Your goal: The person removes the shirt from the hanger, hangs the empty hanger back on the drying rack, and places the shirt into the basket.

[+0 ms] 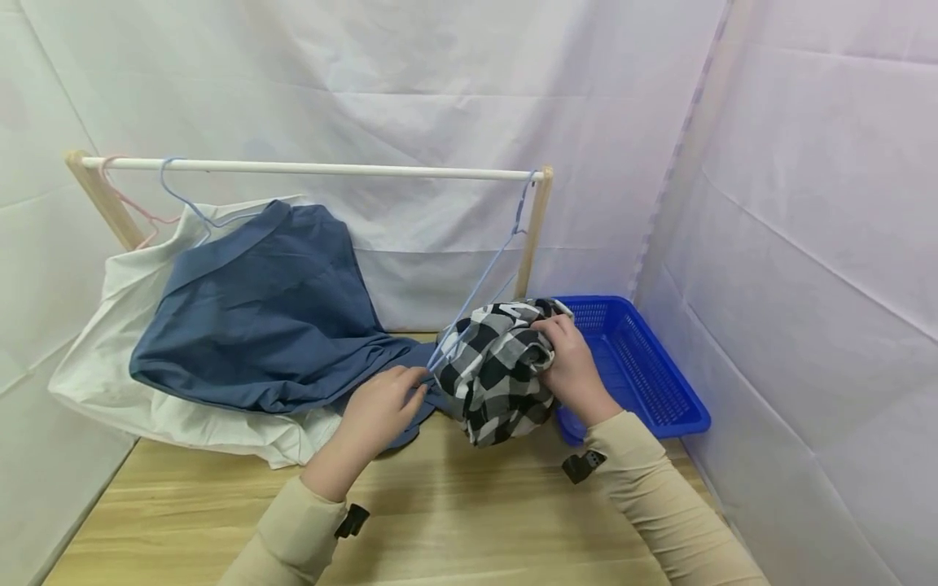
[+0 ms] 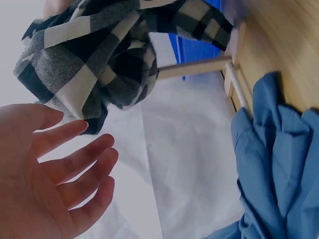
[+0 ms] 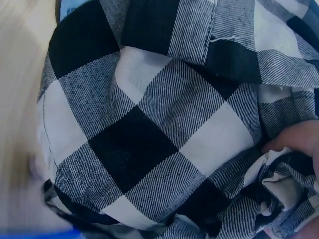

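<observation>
**Right hand bunched in the checked cloth, left hand at the hanger**

My right hand has its fingers curled into the top of the black-and-white checked woven garment, gathering a fistful of folds so the bundle stays up off the pale wooden tabletop instead of slumping flat. In the right wrist view my fingertips are buried in the creased check, which is all that view shows.

Just to the left of that grip, my left hand lies with fingers loosely extended, holding nothing; the left wrist view shows the palm open, with the checked bundle hanging close in front of the fingers. Its fingertips sit right by the lower end of the thin light-blue wire hanger, which slants up from the bundle to hook on the white horizontal rail. Whether they touch the wire I cannot tell.

Behind my right hand, touching the bundle's far side, stands the blue plastic lattice basket. Further left of my left hand, a dark blue cloth garment hangs from another hanger on the rail and spreads onto the table over a white fabric one.
</observation>
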